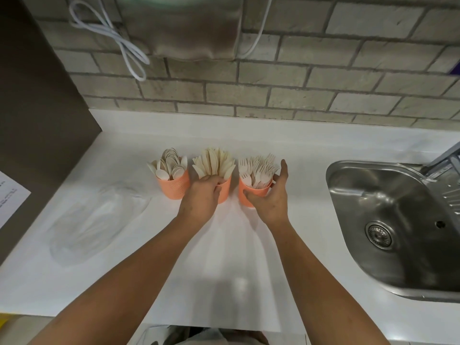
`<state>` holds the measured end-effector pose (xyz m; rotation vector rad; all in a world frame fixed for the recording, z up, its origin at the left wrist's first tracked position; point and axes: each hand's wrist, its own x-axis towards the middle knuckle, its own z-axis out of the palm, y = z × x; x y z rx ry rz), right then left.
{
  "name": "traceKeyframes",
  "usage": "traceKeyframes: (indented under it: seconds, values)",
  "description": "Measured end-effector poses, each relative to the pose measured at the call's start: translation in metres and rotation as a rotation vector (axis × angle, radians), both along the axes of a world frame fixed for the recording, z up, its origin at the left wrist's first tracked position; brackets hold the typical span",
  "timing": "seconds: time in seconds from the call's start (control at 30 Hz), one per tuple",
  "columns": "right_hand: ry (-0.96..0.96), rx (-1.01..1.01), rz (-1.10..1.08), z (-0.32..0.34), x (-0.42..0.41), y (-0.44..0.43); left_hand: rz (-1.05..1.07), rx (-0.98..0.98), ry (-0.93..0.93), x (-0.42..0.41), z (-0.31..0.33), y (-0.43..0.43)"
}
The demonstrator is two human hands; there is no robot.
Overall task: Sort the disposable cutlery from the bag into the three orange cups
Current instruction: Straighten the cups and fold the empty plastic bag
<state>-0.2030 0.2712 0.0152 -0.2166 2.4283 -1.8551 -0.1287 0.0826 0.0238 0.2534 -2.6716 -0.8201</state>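
Note:
Three orange cups stand in a row on the white counter (249, 245). The left cup (174, 187) holds pale spoons (170, 164). Pale knives (214, 162) fan out of the middle cup (224, 192), and my left hand (202, 198) grips the knives' lower ends at its rim. The right cup (245, 194) is packed with forks (257, 169). My right hand (271, 197) curls around this cup, thumb on its front and fingers round its right side. A clear plastic bag (97, 220) lies flat on the counter to the left, looking empty.
A steel sink (388, 225) with a drain and a faucet (445, 155) is set in the counter at the right. A brick wall runs behind, with a hanging cloth (184, 33) and a white cable (129, 51). A brown panel with a paper sheet (10, 192) stands left.

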Motion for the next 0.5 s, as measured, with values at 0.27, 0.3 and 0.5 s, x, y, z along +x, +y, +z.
traceKeyframes:
  seconds: [0.27, 0.3, 0.5]
  values:
    - [0.005, 0.024, 0.020, 0.006, 0.006, 0.006, 0.006, 0.036, 0.017, 0.005, 0.002, 0.000]
    - [0.027, 0.064, -0.009, 0.006, 0.009, 0.007, 0.019, 0.042, 0.034, 0.008, 0.003, 0.000]
    - [0.296, 0.187, -0.240, 0.007, 0.056, 0.002, 0.122, 0.110, 0.112, 0.041, 0.016, 0.002]
